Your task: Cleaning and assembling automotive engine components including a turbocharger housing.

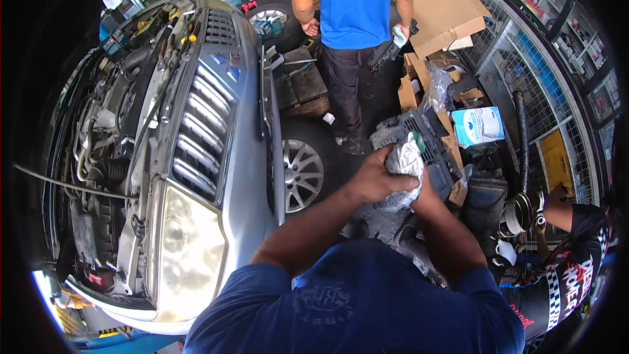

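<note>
A crumpled bundle of white and clear plastic wrapping [405, 165] is held up in front of my chest, with a bit of green showing at its top. My left hand [383, 177] is closed around its left side, thumb lying across the front. On the other side, my right hand [427, 190] grips it from the right and behind; most of those fingers are hidden by the wrapping. What is inside cannot be made out. Just beyond the bundle, a dark grey slatted plastic part [419, 128] lies on the floor, partly covered by my hands.
A silver vehicle [252, 124] with its engine bay exposed stands at left, near a loose wheel [303, 167]. Ahead, a person in blue [357, 6] carries a dark part. Cardboard boxes [452, 13] and a blue-white box [478, 126] sit at right; another person [563, 275] is lower right.
</note>
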`<state>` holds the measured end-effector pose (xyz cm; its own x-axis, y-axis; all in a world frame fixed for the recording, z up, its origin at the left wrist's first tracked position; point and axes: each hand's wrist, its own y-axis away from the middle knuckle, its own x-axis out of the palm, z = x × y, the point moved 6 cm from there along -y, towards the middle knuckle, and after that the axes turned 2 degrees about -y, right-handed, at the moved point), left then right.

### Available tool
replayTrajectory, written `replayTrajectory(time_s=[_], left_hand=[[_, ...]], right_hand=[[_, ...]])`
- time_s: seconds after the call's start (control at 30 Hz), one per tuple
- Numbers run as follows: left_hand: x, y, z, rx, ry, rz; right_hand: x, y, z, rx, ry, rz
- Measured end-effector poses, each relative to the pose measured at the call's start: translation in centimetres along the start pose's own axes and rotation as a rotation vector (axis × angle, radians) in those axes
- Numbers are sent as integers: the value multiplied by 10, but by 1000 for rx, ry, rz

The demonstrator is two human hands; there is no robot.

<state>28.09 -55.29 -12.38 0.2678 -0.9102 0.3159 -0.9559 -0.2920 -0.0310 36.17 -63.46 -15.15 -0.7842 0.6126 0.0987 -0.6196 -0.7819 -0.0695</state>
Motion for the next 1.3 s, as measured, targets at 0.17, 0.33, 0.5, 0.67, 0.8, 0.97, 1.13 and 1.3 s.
replayTrajectory(time_s=[0.17,0.33,0.5,0.67,0.8,0.97,1.13,1.3], left_hand=[[-8,-39,-11,-6,-89,-179],[-53,-64,-14,41,122,-388],[-141,-78,-17,76,280,-472],[-226,-81,-34,-21,390,-507],[-263,-79,-69,-118,460,-443],[-299,-86,-117,-239,442,-574],[-320,-92,-166,-236,394,-673],[-369,-100,-193,-200,282,-788]], right_hand=[[-8,-42,6,-298,149,93],[21,-89,4,-292,122,288],[65,-137,-8,-330,361,260],[125,-192,-17,7,64,350],[174,-226,5,180,108,492],[217,-254,44,177,319,679],[234,-285,92,176,372,742],[234,-330,112,313,390,805]])
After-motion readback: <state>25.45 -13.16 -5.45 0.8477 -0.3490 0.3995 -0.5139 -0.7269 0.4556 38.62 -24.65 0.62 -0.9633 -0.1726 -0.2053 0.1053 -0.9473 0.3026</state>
